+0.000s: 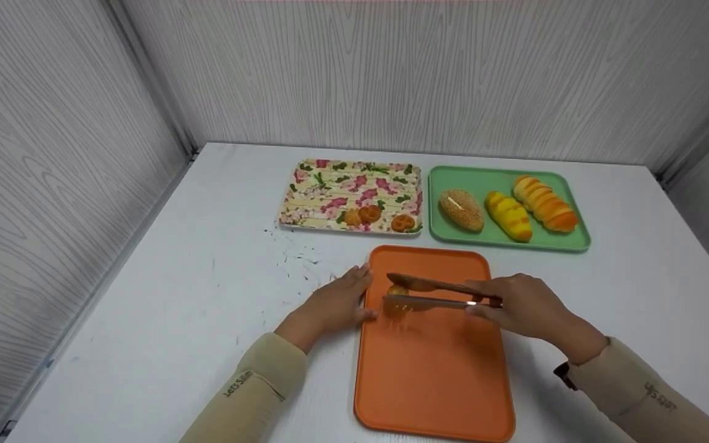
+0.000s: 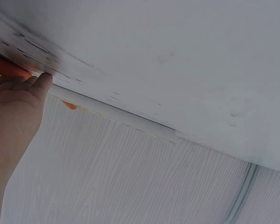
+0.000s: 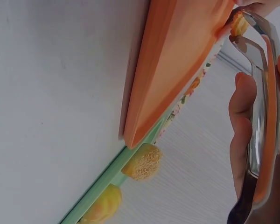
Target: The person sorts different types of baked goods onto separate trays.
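My right hand (image 1: 530, 307) grips a pair of metal tongs (image 1: 434, 302), thumb on one arm and fingers on the other. Between the tong tips sits a small golden-brown biscuit (image 3: 239, 24) with a ridged edge. It is over the upper left part of an orange tray (image 1: 434, 381); whether it touches the tray I cannot tell. At the tray's left rim my left hand (image 1: 339, 303) rests with fingers extended, touching the edge. The left wrist view shows that hand (image 2: 14, 112) at its left side, with part of the orange tray hidden behind the fingers.
Behind the orange tray lies a flowered tray (image 1: 336, 184) bearing several small biscuits (image 1: 370, 213) near its front edge. Right of it, a green tray (image 1: 484, 176) holds a sesame bun (image 1: 461, 210), a yellow bread (image 1: 509, 215) and a striped loaf (image 1: 545, 203). Wood-grain panels (image 1: 391, 74) enclose the white table.
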Tool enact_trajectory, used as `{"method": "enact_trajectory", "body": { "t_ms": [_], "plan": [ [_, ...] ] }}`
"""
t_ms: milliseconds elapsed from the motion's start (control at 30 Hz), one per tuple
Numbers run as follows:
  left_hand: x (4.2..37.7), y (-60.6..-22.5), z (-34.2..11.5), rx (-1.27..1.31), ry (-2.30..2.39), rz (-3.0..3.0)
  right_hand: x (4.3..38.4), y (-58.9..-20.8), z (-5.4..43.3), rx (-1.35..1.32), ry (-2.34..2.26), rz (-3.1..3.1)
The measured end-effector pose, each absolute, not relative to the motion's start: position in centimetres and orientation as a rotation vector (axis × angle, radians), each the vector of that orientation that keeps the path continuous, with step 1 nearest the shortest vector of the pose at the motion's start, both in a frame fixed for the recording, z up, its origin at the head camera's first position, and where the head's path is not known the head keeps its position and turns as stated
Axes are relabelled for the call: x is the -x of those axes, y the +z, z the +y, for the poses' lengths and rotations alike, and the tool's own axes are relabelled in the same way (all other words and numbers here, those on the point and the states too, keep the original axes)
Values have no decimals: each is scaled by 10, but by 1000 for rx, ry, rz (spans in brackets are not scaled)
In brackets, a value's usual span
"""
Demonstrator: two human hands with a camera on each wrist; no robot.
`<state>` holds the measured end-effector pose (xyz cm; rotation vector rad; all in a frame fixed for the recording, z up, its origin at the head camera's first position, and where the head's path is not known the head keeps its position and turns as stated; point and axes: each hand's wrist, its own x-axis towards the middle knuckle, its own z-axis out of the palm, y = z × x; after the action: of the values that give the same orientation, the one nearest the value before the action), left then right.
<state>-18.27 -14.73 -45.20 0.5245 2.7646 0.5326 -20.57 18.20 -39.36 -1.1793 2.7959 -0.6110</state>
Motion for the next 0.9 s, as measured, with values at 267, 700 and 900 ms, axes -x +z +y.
{"method": "enact_trajectory", "body": {
  "t_ms": [267, 700, 900],
  "plan": [
    [184, -453, -148, -508, 533, 2754, 233, -392, 179, 1147, -631, 2887],
    [183, -453, -148, -544, 538, 2768, 276, -387, 163, 948, -636, 2975],
    [183, -454, -148, -541, 530, 2770, 294, -388, 154, 845, -604, 3009]
  ]
}}
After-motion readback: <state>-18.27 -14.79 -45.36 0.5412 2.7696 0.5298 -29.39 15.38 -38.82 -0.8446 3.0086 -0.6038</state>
